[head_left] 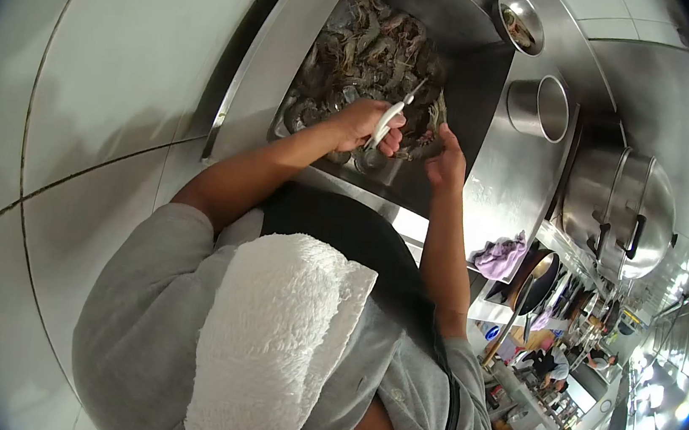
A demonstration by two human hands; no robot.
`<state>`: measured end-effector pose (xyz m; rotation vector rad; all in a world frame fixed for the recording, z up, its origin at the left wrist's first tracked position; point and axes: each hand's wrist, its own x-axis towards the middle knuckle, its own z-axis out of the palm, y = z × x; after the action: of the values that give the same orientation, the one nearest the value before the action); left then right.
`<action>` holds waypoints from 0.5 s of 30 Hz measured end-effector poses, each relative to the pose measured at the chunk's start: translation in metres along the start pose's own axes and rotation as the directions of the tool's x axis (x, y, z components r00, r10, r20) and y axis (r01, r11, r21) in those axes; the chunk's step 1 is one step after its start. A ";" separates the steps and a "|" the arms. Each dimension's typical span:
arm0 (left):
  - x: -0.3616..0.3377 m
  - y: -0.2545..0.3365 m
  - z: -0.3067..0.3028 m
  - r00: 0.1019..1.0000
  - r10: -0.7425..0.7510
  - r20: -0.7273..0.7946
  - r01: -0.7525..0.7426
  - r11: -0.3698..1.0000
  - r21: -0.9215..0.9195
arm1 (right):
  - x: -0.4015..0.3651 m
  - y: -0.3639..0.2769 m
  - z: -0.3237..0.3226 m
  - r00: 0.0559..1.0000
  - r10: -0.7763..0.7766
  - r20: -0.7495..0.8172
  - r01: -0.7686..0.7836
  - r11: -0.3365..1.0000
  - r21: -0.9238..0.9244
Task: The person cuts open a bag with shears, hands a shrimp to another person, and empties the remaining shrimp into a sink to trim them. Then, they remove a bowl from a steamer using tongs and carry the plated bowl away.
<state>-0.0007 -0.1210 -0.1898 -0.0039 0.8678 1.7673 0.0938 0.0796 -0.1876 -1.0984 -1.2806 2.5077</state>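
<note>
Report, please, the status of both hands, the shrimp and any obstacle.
Left hand gripping white-handled tool. Right hand holding one shrimp. Shrimp pile in steel sink. Nothing visibly in the way.

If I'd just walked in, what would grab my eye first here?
Probably the big heap of shrimp filling much of the steel sink at the top of the view. Over it, the left hand grips a white-handled tool, while the right hand seems to hold a single shrimp. The fluffy white towel draped down the person's front stands out too, low in the picture.
</note>
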 end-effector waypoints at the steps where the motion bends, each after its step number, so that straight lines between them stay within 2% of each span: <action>1: -0.010 0.006 0.002 1.000 -0.009 0.020 0.009 0.999 0.035 | 0.004 -0.003 -0.003 1.000 0.003 0.016 -0.003 1.000 -0.001; 2: -0.019 0.014 0.004 0.999 0.042 0.018 -0.044 0.988 0.146 | 0.003 -0.004 -0.007 0.999 0.011 0.030 -0.011 1.000 -0.002; 4: -0.037 0.039 0.011 0.989 0.145 0.032 -0.146 0.916 0.373 | -0.010 -0.015 0.004 0.989 0.020 0.147 0.021 0.962 -0.271; 6: -0.034 0.064 0.012 0.904 0.414 0.105 -0.364 0.617 0.697 | -0.027 -0.025 0.023 0.965 0.086 0.249 0.059 0.851 -0.523; 7: -0.031 0.077 0.012 0.881 0.436 0.182 -0.401 0.485 0.777 | -0.033 -0.030 0.034 0.948 0.135 0.290 0.086 0.767 -0.636; 9: -0.018 0.085 0.013 0.914 0.358 0.189 -0.312 0.324 0.893 | -0.026 -0.029 0.035 0.906 0.255 0.338 0.125 0.602 -0.789; 10: -0.005 0.079 0.005 0.924 0.324 0.203 -0.288 0.243 0.926 | -0.025 -0.026 0.037 0.898 0.240 0.369 0.127 0.661 -0.740; 11: 0.011 0.069 -0.008 0.945 0.222 0.241 -0.295 0.257 0.920 | -0.024 -0.023 0.041 0.890 0.221 0.398 0.130 0.715 -0.686; 12: 0.005 0.071 -0.004 0.979 0.038 0.199 -0.199 0.356 0.913 | -0.022 -0.021 0.044 0.883 0.196 0.426 0.133 0.766 -0.629; 14: 0.015 0.034 -0.025 0.960 -0.102 0.261 -0.092 0.766 0.637 | -0.023 -0.015 0.047 0.921 0.241 0.306 0.043 0.718 -0.694; 15: 0.012 0.020 -0.027 0.966 -0.094 0.240 -0.051 0.842 0.536 | -0.026 -0.010 0.047 0.936 0.258 0.239 -0.009 0.697 -0.717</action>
<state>-0.0324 -0.1283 -0.2035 0.5751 1.1378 1.4059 0.0799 0.0449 -0.1484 -0.9067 -2.5001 2.3884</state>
